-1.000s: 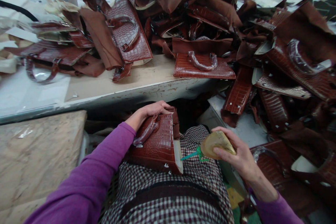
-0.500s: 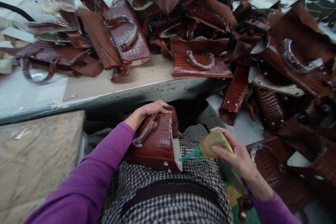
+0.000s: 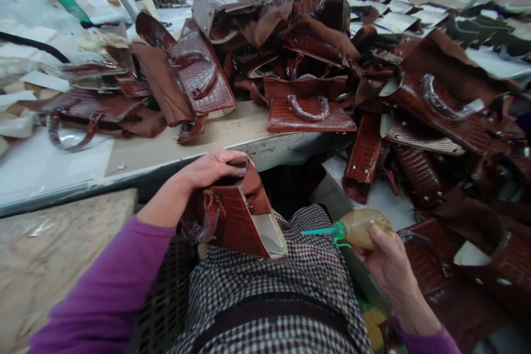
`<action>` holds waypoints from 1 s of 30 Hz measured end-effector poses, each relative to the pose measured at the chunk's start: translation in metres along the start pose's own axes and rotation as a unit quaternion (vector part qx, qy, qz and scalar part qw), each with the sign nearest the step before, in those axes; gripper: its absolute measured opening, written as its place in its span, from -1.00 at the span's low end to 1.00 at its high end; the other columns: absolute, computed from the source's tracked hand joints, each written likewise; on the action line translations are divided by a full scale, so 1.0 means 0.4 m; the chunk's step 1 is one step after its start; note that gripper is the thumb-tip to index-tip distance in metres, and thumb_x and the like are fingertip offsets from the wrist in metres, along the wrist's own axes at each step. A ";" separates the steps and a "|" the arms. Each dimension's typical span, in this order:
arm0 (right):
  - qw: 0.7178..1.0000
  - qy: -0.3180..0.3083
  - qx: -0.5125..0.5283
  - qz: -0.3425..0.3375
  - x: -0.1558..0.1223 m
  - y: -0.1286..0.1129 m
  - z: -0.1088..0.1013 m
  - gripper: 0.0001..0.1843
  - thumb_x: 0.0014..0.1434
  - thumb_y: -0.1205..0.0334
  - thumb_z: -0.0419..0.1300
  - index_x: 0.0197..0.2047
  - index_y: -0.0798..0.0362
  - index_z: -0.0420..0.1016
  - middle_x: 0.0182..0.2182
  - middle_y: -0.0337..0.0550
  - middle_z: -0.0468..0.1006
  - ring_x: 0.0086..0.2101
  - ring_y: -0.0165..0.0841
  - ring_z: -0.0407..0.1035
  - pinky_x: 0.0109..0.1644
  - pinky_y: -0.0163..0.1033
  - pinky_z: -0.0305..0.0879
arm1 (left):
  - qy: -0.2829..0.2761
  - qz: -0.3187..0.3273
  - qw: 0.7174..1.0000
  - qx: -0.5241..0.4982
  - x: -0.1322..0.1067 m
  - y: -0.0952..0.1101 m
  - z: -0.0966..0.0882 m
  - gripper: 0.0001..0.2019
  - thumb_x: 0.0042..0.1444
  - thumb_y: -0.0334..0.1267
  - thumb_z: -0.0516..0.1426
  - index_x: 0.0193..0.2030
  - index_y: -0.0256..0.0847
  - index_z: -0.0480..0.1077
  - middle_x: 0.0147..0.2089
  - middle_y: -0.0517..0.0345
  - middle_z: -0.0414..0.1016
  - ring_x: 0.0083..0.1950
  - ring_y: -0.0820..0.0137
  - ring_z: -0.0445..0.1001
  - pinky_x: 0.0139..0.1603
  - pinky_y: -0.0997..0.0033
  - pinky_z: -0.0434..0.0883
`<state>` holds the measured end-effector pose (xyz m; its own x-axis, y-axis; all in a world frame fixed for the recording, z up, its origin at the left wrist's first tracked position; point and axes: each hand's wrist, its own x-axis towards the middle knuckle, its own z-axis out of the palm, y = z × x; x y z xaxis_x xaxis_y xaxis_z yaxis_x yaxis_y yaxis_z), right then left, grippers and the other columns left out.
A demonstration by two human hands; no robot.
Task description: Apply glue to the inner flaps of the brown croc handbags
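Over my lap, my left hand [image 3: 215,168] grips the upper edge of a brown crocodile-patterned handbag [image 3: 232,215], fingers partly inside its opening. The bag is tilted, and its open end with a pale lining faces right. Its plastic-wrapped handle hangs on the left side. My right hand [image 3: 384,246] is closed around a yellowish squeeze bottle [image 3: 360,228] with a long teal nozzle and a green tie at its neck. The nozzle points left toward the bag, with a gap between the tip and the bag.
Several brown handbags [image 3: 311,113] lie heaped along the workbench [image 3: 145,149] ahead, and more pile up at the right. A board covered in brown paper [image 3: 62,265] is at my left, beside a dark slatted crate [image 3: 161,293]. People work in the far background.
My left hand has turned the bag so its open end shows more. The bottle has drawn back to the right, its nozzle now away from the bag's edge. The view has tipped upward.
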<state>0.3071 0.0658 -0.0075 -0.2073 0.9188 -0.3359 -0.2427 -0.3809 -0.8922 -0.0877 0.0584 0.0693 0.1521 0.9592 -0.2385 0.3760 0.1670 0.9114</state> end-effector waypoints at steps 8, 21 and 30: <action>0.996 0.028 -0.066 -0.058 -0.007 0.039 -0.036 -0.54 0.14 0.05 0.34 0.08 -0.02 0.46 -0.25 -0.11 0.49 -0.43 -0.25 0.34 -0.59 -0.29 0.27 | 0.095 0.119 0.977 0.150 -0.131 0.057 0.081 -0.84 0.19 -0.35 0.13 -0.31 -0.20 0.55 -0.12 0.12 0.57 -0.15 0.39 0.55 -0.05 0.50 0.45; 0.954 0.022 -0.288 -0.077 -0.001 0.056 -0.002 -0.44 0.08 -0.08 0.37 0.06 0.02 0.43 -0.17 -0.06 0.59 -0.30 -0.14 0.49 -0.36 -0.18 0.48 | 0.131 0.109 0.974 0.146 -0.154 0.019 0.124 -0.84 0.17 -0.39 0.12 -0.34 -0.20 0.54 -0.12 0.11 0.59 -0.13 0.36 0.57 -0.06 0.51 0.50; 0.911 0.047 -0.389 -0.131 0.026 0.075 0.020 -0.44 0.08 -0.13 0.34 0.04 0.02 0.44 -0.11 -0.06 0.57 -0.16 -0.08 0.48 -0.06 -0.02 0.44 | 0.142 0.133 0.971 0.137 -0.157 0.014 0.144 -0.85 0.16 -0.44 0.14 -0.36 -0.20 0.52 -0.14 0.14 0.60 -0.16 0.39 0.58 -0.08 0.55 0.50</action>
<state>0.2902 0.0630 -0.0353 -0.1489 0.9862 -0.0726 0.4801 0.0079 -0.8772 -0.0425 -0.0141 0.0703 0.0336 0.9909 0.1301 0.5932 -0.1245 0.7954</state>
